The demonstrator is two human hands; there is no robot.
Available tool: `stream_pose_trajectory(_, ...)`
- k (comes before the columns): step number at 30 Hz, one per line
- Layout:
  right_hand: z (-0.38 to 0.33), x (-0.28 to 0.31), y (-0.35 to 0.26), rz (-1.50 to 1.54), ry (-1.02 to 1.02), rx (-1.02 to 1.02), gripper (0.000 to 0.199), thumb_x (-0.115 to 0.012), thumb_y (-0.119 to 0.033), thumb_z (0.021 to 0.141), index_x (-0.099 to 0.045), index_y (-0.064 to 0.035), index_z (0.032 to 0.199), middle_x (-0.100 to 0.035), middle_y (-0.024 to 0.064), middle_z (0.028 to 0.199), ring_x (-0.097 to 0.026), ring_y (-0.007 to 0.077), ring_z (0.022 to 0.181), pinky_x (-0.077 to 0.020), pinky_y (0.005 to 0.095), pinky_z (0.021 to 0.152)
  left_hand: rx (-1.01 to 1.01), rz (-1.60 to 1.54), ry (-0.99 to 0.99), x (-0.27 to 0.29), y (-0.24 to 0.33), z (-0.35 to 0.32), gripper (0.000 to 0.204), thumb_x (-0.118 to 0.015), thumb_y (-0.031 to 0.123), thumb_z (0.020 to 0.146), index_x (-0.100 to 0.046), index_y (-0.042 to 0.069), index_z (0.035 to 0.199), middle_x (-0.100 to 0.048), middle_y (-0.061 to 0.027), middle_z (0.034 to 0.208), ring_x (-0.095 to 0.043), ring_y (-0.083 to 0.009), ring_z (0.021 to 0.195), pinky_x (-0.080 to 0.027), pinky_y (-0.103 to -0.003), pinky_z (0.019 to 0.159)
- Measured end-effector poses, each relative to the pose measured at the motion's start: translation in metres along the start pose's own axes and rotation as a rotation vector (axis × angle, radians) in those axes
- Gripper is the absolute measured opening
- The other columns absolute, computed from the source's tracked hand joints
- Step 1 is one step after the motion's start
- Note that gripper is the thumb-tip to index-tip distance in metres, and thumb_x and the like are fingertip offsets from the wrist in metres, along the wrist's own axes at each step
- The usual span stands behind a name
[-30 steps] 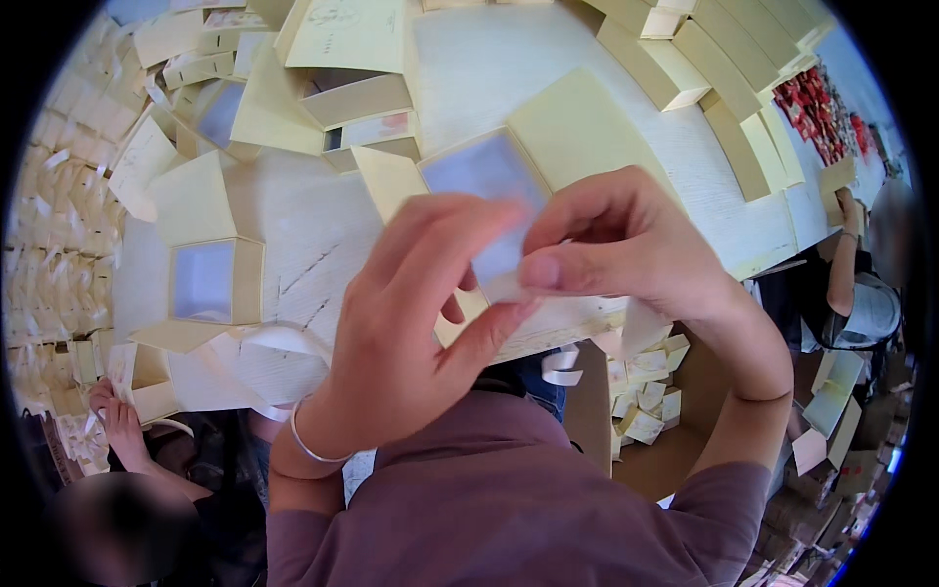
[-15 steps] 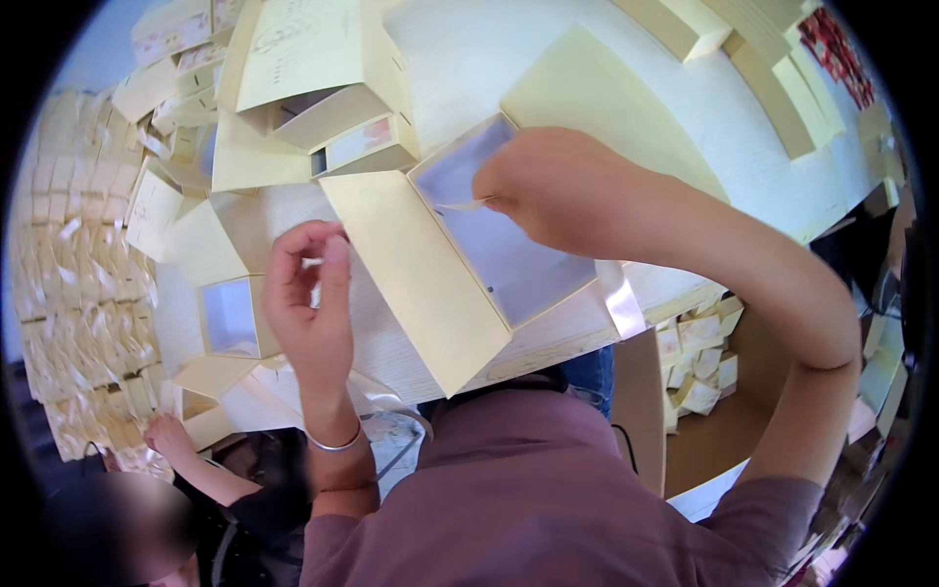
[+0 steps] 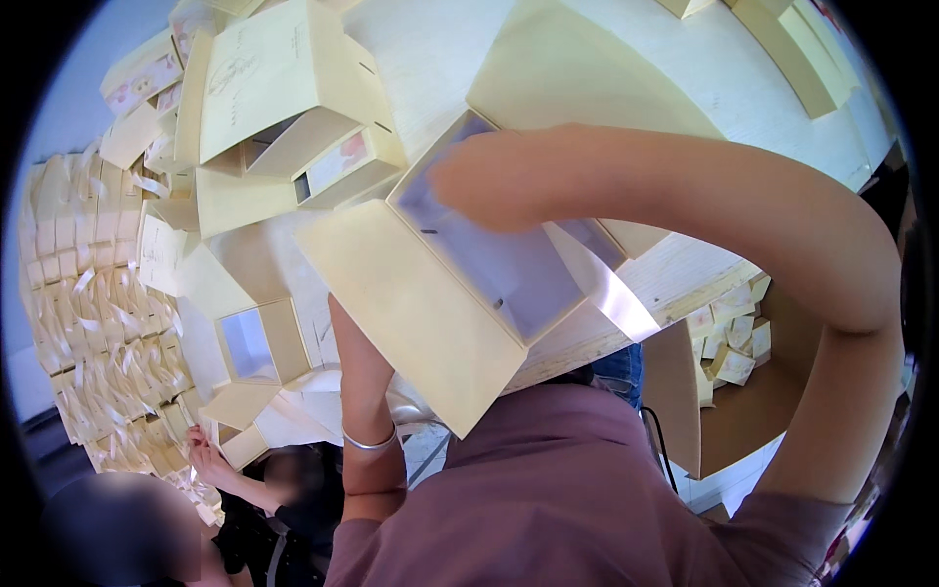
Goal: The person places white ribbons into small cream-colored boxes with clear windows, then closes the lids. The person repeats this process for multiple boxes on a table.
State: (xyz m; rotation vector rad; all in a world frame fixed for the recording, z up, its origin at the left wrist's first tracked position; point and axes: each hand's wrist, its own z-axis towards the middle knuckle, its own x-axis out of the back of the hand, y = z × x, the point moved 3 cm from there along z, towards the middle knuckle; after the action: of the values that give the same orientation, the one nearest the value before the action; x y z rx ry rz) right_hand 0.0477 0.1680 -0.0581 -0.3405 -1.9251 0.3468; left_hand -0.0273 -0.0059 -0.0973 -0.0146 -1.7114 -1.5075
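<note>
A cream cardboard box [image 3: 411, 313] lies opened out in front of me, its panels spread and its inside pale lilac. My right hand [image 3: 494, 181] is over the far end of the inside, smeared by motion, with its fingers hidden. From beside my right forearm a white satin ribbon [image 3: 618, 293] hangs across the box's near right edge. My left hand [image 3: 357, 333] reaches under the box's left panel. Only the wrist, with a silver bangle [image 3: 370, 443], and part of the hand show; the fingers are out of sight behind the panel.
More cream boxes [image 3: 264, 88] stand at the far left, and ribboned ones [image 3: 108, 313] are stacked in rows beyond. A smaller open box [image 3: 289, 342] lies left of my arm. A co-worker's hand [image 3: 210, 460] is at lower left. A carton [image 3: 685, 391] of small boxes stands right.
My left hand has gone from beside the left panel to under it. My right hand has moved left over the box's inside, and more of the white ribbon shows.
</note>
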Motion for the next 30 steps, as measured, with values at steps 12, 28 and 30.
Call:
stream_pose_trajectory(12, 0.015, 0.009, -0.01, -0.137, -0.124, 0.035, 0.025, -0.044, 0.002, 0.074, -0.06, 0.0024, 0.093, -0.06, 0.017, 0.095, -0.059, 0.0326, 0.085, -0.0474, 0.0419, 0.067, 0.038, -0.035, -0.018, -0.007, -0.006, 0.009, 0.024, -0.046, 0.01, 0.083, -0.052, -0.003, 0.102, -0.059, -0.0115, 0.096, -0.058, -0.0197, 0.087, -0.046, -0.032, 0.075)
stream_pose_trajectory(28, 0.03, 0.003, 0.001, -0.065, -0.181, -0.001, 0.03, -0.045, 0.004, 0.069, -0.06, 0.0007, 0.094, -0.06, 0.017, 0.094, -0.058, 0.033, 0.082, -0.0459, 0.0423, 0.064, 0.084, -0.093, -0.038, -0.011, -0.014, 0.009, 0.026, -0.04, 0.012, 0.086, -0.05, -0.004, 0.104, -0.058, -0.0123, 0.1, -0.056, -0.0205, 0.091, -0.045, -0.033, 0.079)
stream_pose_trajectory(30, 0.032, 0.003, 0.0, -0.153, -0.198, 0.005, 0.029, -0.045, 0.003, 0.07, -0.061, 0.0, 0.095, -0.06, 0.0169, 0.094, -0.058, 0.0328, 0.082, -0.046, 0.0421, 0.065, 0.099, -0.113, -0.044, -0.011, -0.016, 0.011, 0.026, -0.04, 0.012, 0.086, -0.05, -0.004, 0.104, -0.058, -0.0124, 0.1, -0.056, -0.0206, 0.091, -0.045, -0.033, 0.079)
